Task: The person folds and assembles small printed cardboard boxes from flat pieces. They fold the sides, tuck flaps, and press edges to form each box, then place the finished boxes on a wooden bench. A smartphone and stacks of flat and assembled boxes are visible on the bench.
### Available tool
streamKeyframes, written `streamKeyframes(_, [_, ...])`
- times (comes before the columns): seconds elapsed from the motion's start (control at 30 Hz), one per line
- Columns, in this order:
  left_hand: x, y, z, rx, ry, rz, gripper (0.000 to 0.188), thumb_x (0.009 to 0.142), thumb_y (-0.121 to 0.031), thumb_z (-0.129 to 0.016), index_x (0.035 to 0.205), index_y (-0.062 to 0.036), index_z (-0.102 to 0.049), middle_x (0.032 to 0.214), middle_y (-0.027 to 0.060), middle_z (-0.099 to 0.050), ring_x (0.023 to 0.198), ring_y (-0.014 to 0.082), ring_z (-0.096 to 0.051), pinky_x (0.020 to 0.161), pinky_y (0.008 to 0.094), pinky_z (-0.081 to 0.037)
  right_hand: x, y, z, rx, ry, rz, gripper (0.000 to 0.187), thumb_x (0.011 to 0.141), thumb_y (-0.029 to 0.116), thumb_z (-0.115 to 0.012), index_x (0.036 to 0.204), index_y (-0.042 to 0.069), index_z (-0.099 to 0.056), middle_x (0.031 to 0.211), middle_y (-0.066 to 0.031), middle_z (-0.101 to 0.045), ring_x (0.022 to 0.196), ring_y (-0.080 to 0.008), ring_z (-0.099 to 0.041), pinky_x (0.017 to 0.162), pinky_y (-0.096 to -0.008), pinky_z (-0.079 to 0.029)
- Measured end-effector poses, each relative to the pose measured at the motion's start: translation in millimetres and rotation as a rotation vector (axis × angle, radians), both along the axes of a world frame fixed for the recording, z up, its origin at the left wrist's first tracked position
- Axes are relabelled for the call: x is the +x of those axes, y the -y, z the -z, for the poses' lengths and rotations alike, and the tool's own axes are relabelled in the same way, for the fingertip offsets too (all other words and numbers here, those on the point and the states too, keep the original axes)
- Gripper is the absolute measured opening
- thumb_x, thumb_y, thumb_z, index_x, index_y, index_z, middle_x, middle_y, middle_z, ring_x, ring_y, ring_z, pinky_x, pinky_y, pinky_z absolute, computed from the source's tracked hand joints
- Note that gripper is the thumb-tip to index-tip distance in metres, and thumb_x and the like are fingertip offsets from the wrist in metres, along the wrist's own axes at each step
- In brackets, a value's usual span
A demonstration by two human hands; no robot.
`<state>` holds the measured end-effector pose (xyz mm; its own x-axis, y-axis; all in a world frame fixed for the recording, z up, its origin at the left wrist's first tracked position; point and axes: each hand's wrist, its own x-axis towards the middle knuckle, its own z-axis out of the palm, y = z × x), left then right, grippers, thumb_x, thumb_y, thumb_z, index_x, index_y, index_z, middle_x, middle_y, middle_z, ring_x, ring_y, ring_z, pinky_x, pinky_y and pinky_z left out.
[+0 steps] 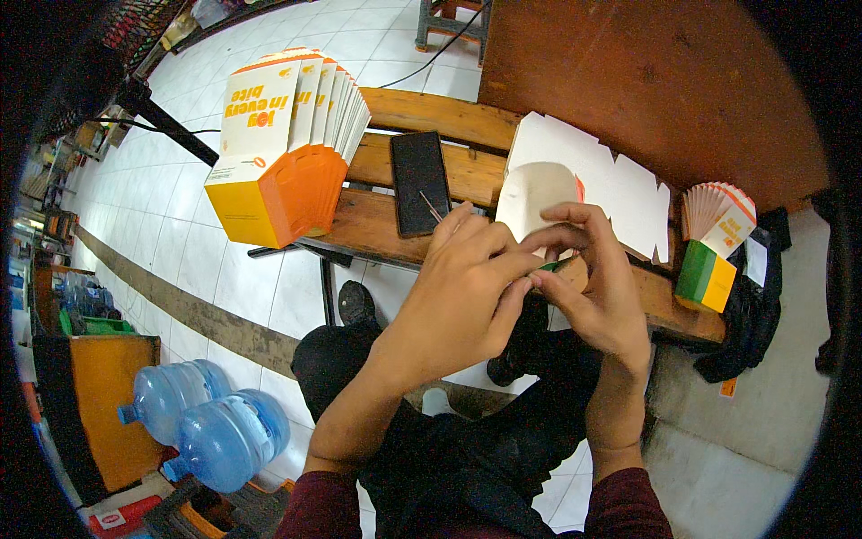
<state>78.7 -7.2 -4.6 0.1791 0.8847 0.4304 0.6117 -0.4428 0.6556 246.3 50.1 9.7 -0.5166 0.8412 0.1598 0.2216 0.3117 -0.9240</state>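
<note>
Left hand (471, 292) and right hand (597, 283) meet, pinching a green-edged card piece (558, 266) between them, which I could crease by squeezing unevenly (a dark phone (418, 171) lies just beyond my left hand).

a card piece (561, 264) is sitting pinched between the left hand (462, 283) and the right hand (606, 292), showing a narrow green part, fingers hiding most of it. a curved cream panel (533, 193) is showing just beyond, possibly joining it. a thin metallic tool (431, 206) is poking out past the left hand, slanting.
</note>
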Motion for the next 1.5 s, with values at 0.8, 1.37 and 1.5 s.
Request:
streamKeyframes(0.8, [-16, -1, -7, -0.054, 0.631, -0.215, 0.014, 0.091, -0.010, -0.063, 0.089, 0.0034, -0.066, 0.081, 0.0103, -0.065, 0.073, 0.0183, -0.064, 0.068, 0.0306, -0.049, 2, 11, -3, 0.162, -0.353, 0.233, 0.019, 0.091, 0.003, -0.062, 0.109, -0.002, -0.066, 0.090, -0.0133, -0.071, 0.080, -0.0177, -0.069, 0.073, -0.0288, -0.055])
streamKeyframes(1.37, [4, 5, -8, -0.036, 0.569, -0.199, 0.017, 0.093, -0.010, -0.060, 0.099, 0.0010, -0.071, 0.086, 0.0136, -0.072, 0.080, 0.0181, -0.071, 0.070, 0.0277, -0.053, -3, 4, 6, 0.585, -0.094, 0.138, 0.021, 0.082, 0.000, -0.070, 0.102, -0.001, -0.065, 0.100, -0.0153, -0.064, 0.082, -0.0217, -0.064, 0.072, -0.0297, -0.053])
streamKeyframes(1.5, [0, 4, -11, 0.007, 0.568, -0.272, 0.013, 0.089, -0.006, -0.065, 0.097, 0.0021, -0.071, 0.089, 0.0134, -0.072, 0.080, 0.0197, -0.070, 0.070, 0.0290, -0.053, 8, 1, 1, 0.176, -0.194, 0.088, 0.011, 0.081, 0.003, -0.068, 0.090, -0.003, -0.069, 0.089, -0.0145, -0.068, 0.085, -0.0251, -0.065, 0.077, -0.0329, -0.050])
